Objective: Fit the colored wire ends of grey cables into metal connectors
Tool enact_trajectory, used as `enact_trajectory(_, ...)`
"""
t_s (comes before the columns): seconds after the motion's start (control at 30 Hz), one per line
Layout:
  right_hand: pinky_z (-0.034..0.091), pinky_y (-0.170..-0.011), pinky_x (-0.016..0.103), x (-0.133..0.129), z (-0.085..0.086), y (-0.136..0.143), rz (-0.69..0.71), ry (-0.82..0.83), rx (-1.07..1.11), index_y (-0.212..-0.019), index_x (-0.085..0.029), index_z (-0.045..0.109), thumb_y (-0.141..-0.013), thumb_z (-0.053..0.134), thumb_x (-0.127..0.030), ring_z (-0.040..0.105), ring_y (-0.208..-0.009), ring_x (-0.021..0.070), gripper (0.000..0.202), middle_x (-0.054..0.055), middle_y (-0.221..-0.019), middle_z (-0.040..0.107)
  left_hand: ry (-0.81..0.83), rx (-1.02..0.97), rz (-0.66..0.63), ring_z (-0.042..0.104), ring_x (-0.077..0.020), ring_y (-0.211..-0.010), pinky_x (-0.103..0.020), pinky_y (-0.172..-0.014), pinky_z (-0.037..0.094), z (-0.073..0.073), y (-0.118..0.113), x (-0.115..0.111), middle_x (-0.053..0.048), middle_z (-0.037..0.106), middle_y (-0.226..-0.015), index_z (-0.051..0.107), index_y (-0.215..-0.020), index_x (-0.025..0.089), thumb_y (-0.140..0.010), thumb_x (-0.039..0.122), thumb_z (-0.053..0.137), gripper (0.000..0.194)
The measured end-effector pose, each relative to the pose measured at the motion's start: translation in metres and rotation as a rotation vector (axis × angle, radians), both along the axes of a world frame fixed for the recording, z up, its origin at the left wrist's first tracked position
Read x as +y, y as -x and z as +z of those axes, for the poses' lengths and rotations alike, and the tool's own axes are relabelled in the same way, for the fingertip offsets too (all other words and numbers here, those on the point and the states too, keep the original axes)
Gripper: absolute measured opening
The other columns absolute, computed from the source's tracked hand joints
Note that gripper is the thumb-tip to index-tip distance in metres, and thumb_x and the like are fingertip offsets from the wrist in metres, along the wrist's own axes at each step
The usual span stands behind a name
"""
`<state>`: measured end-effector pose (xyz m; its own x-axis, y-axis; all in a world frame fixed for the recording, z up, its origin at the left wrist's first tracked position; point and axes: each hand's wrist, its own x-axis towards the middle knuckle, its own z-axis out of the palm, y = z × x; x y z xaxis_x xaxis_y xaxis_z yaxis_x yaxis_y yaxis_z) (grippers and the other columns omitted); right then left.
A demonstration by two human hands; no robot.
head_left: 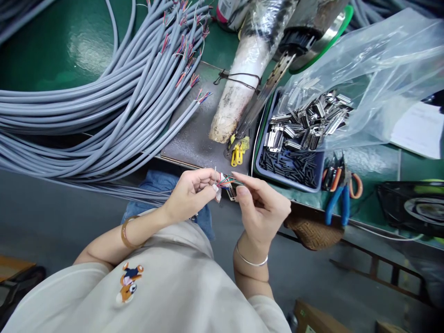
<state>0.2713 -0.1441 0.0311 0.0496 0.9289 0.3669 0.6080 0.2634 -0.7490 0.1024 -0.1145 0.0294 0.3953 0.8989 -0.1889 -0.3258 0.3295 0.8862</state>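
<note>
My left hand [196,192] is closed, its thumb and forefinger pinching the end of a cable where thin coloured wires [226,181] fan out. Just right of it, my right hand [263,201] is closed too, its fingertips pinched at the far ends of those wires. A small metal connector [231,193] sits between the two hands, below the wires; whether the fingers touch it I cannot tell. Both hands are in front of the bench edge, above my lap. The thin wire tips are partly covered by my fingers.
Grey cables [104,106] with stripped ends lie in a thick bundle at left. A blue tray [289,173] holds metal connectors and short black tubes. Pliers [343,194] lie right of it. A white wrapped tube [236,99] and yellow pieces [237,155] are behind my hands.
</note>
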Motion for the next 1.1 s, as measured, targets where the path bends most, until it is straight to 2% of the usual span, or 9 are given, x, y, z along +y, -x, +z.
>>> enact_trajectory(0.1, 0.036, -0.044, 0.022, 0.003, 0.002, 0.001, 0.029, 0.065, 0.08, -0.101, -0.024, 0.081, -0.097, 0.066, -0.038, 0.049, -0.047, 0.008, 0.021, -0.002, -0.066, 0.067, -0.04, 0.014, -0.028, 0.056, -0.0098, -0.058, -0.022, -0.061, 0.048, 0.0, -0.001, -0.001, 0.001, 0.063, -0.063, 0.063, -0.077, 0.016, -0.072, 0.015, 0.063, 0.005)
enact_trajectory(0.2, 0.036, -0.043, 0.021, 0.007, 0.002, 0.001, 0.038, 0.134, 0.183, -0.096, -0.021, 0.081, -0.1, 0.062, -0.041, 0.049, -0.044, 0.008, 0.028, -0.004, -0.056, 0.06, -0.097, 0.037, -0.041, 0.056, -0.0094, -0.057, -0.021, -0.058, 0.047, 0.0, -0.001, -0.002, 0.001, 0.064, -0.064, 0.065, -0.077, 0.016, -0.072, 0.013, 0.062, 0.007)
enact_trajectory(0.3, 0.037, -0.045, 0.021, 0.007, 0.001, -0.001, 0.066, 0.174, 0.174, -0.094, -0.021, 0.081, -0.101, 0.06, -0.039, 0.05, -0.045, 0.0078, 0.029, -0.004, -0.055, 0.059, -0.117, 0.042, -0.028, 0.055, -0.009, -0.057, -0.02, -0.056, 0.045, 0.0, 0.0, -0.002, 0.002, 0.064, -0.065, 0.066, -0.081, 0.016, -0.072, 0.013, 0.061, 0.011)
enact_trajectory(0.5, 0.043, -0.048, 0.023, -0.001, 0.001, -0.004, 0.006, -0.011, 0.012, -0.102, -0.025, 0.082, -0.099, 0.064, -0.037, 0.052, -0.046, 0.0084, 0.022, -0.002, -0.065, 0.069, -0.101, 0.041, -0.001, 0.056, -0.0098, -0.06, -0.022, -0.06, 0.047, -0.001, -0.001, -0.001, 0.001, 0.063, -0.065, 0.065, -0.081, 0.016, -0.072, 0.014, 0.061, 0.01)
enact_trajectory(0.73, 0.044, -0.049, 0.022, -0.001, 0.006, -0.001, 0.034, -0.112, -0.198, -0.102, -0.026, 0.08, -0.096, 0.069, -0.03, 0.047, -0.043, 0.0077, 0.014, -0.005, -0.057, 0.063, -0.087, 0.075, 0.006, 0.055, -0.0094, -0.062, -0.021, -0.062, 0.046, -0.005, -0.004, -0.003, 0.002, 0.061, -0.068, 0.065, -0.082, 0.016, -0.073, 0.014, 0.062, 0.009)
enact_trajectory(0.9, 0.049, -0.058, 0.022, -0.004, 0.009, 0.002, 0.276, -0.115, -0.268, -0.118, -0.025, 0.076, -0.097, 0.064, -0.017, 0.06, -0.054, 0.008, 0.025, -0.004, -0.07, 0.072, -0.108, 0.068, 0.041, 0.06, -0.0111, -0.072, -0.021, -0.07, 0.05, -0.011, -0.005, -0.004, 0.0, 0.065, -0.077, 0.064, -0.084, 0.016, -0.072, 0.013, 0.066, 0.013)
enact_trajectory(0.97, 0.048, -0.056, 0.023, -0.005, 0.01, 0.002, 0.349, -0.115, -0.248, -0.119, -0.025, 0.075, -0.097, 0.063, -0.016, 0.059, -0.054, 0.0082, 0.027, -0.005, -0.068, 0.07, -0.122, 0.026, 0.052, 0.059, -0.0104, -0.07, -0.021, -0.069, 0.05, -0.015, -0.005, -0.003, 0.0, 0.066, -0.078, 0.065, -0.083, 0.016, -0.07, 0.011, 0.069, 0.015)
enact_trajectory(1.03, 0.044, -0.051, 0.024, -0.007, 0.009, 0.002, 0.293, -0.175, -0.2, -0.118, -0.027, 0.076, -0.096, 0.063, -0.017, 0.054, -0.048, 0.0088, 0.027, -0.006, -0.059, 0.062, -0.124, -0.053, 0.057, 0.059, -0.0098, -0.067, -0.021, -0.066, 0.05, -0.019, -0.002, 0.0, 0.0, 0.066, -0.075, 0.066, -0.08, 0.017, -0.07, 0.011, 0.073, 0.013)
enact_trajectory(1.1, 0.042, -0.048, 0.026, -0.009, 0.007, 0.0, 0.156, -0.301, -0.141, -0.115, -0.029, 0.077, -0.097, 0.061, -0.02, 0.051, -0.045, 0.0099, 0.026, -0.007, -0.054, 0.057, -0.11, -0.157, 0.065, 0.058, -0.0103, -0.064, -0.022, -0.062, 0.048, -0.025, 0.002, 0.003, -0.001, 0.065, -0.072, 0.067, -0.074, 0.017, -0.07, 0.015, 0.077, 0.01)
